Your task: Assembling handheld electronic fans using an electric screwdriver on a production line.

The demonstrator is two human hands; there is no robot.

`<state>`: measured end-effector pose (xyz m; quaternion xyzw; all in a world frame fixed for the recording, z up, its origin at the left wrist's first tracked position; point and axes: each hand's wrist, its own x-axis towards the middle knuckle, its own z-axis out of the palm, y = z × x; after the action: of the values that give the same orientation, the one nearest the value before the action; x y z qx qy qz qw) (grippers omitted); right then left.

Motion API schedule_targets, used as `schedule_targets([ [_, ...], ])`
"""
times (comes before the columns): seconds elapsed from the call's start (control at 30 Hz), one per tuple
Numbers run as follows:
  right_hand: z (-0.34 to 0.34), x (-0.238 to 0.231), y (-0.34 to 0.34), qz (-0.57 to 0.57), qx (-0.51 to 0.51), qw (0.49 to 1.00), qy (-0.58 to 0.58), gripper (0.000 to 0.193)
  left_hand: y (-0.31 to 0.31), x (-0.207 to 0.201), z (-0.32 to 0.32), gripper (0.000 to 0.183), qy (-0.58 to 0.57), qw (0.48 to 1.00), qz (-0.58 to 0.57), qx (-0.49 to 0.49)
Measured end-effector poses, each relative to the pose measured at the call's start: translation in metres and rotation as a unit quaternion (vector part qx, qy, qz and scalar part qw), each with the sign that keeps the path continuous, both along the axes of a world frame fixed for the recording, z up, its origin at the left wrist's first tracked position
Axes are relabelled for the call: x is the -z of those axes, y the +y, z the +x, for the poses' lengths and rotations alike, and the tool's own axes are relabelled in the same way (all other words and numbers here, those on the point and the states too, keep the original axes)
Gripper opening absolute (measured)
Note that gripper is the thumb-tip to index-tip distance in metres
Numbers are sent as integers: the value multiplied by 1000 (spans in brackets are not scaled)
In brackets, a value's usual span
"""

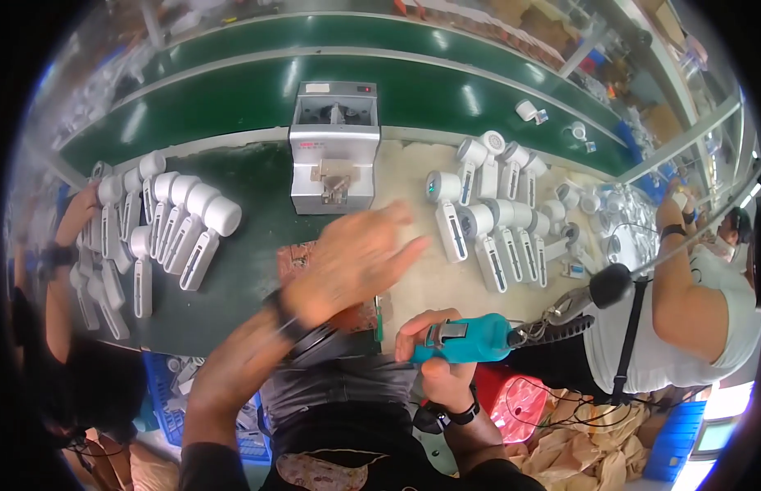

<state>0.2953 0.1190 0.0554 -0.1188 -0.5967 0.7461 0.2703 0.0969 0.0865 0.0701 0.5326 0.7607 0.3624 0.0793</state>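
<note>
Black shirt at the lower edge lies closest to the camera, with the person's two forearms rising on either side of it. Left hand: raised over the desk and partly blurred. Its fingers point toward the right, with the thumb spread well apart from them, leaving a wide gap; nothing is seen held in them, though the palm is turned out of sight. Whether this hand touches anything beneath it cannot be told.

Right hand: closed around a teal power tool, which is held roughly level at the near side of the desk. The fingers wrap over its far side and the thumb lies along the near side — a firm grip, with no gap visible. A black coiled cord is seen at the tool's right end.

Below the left hand and forearm lies a reddish board, partly hidden. Beyond it stands a grey machine. White handheld devices with round heads and slim handles are laid in two groups: a left group and a right group, the latter nearer the left hand's fingertips — apart from them in the picture. A co-worker's hand is at the far side of the left group.
</note>
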Motion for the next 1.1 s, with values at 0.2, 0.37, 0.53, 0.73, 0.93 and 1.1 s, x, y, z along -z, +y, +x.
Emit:
schedule_targets([
  [0.2, 17, -9, -9, 2, 38, 999, -2, 74, 101, 44, 1, 71, 83, 993, -80, -27],
  [0.37, 22, -9, -6, 9, 46, 999, 2, 74, 107, 56, -5, 61, -12, 994, -97, -43],
  [0.53, 6, -10, -6, 11, 36, 999, -4, 77, 85, 50, -18, 57, -16, 996, -47, -78],
  [0.73, -5, -6, -5, 13, 37, 999, -17, 79, 17, 25, 2, 33, 66, 995, 65, -25],
  [0.93, -23, 6, -3, 73, 112, 990, -42, 78, -69, 10, -16, 27, 76, 995, 35, 47],
  [1.1, -54, 14, 9, 139, 126, 982, -22, 70, -88, 36, -19, 26, 62, 989, 127, 37],
])
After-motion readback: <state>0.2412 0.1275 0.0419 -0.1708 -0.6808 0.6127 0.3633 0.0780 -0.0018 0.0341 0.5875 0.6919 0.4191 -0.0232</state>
